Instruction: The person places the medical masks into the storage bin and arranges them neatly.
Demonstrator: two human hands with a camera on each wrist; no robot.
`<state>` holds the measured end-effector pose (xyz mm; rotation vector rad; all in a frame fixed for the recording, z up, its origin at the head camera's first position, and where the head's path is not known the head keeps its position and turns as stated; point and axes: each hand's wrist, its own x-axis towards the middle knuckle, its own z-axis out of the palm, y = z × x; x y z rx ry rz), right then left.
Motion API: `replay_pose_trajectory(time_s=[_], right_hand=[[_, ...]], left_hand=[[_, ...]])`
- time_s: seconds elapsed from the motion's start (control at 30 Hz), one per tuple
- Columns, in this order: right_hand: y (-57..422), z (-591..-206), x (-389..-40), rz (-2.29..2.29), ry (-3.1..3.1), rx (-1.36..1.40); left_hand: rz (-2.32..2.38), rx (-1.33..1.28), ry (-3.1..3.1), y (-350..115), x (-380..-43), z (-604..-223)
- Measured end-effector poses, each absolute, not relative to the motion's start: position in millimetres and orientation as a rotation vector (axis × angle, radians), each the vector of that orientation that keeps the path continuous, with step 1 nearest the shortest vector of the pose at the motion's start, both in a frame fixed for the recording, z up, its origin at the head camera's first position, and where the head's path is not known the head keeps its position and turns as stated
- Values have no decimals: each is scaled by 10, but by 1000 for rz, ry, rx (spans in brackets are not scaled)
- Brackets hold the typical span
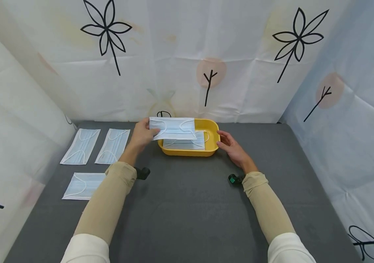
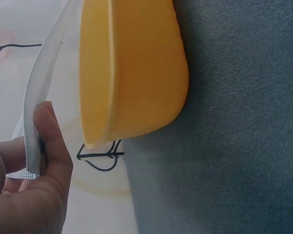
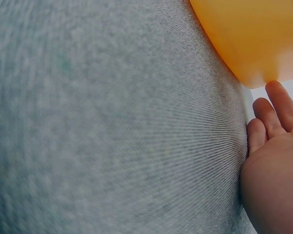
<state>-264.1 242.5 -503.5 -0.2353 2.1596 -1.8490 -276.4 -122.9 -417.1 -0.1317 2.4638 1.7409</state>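
Observation:
Over the yellow tray [image 1: 187,153] my left hand [image 1: 140,135] pinches a light blue face mask [image 1: 173,126] by its left end, thumb on the near side. The left wrist view has this mask edge-on, between thumb and fingers. Inside the tray lies another face mask [image 1: 187,145], partly covered by the held one. My right hand [image 1: 234,148] is at the tray's right end, its fingers extended. One fingertip [image 3: 276,90] appears to touch the tray's outer wall in the right wrist view.
To the left on the grey table [image 1: 187,212] lie two upright-laid face masks [image 1: 80,146] and a sideways face mask [image 1: 83,186], the last partly behind my left sleeve. A white patterned cloth [image 1: 173,65] stands behind the tray and along both sides.

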Motion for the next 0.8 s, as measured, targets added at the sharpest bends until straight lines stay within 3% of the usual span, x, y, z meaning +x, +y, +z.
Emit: replay_pose_trajectory(time_s=[0.8], right_hand=[[2439, -5084, -2675, -1878, 2151, -260]], left_hand=[[1439, -136, 2561, -809, -2912, -4372]])
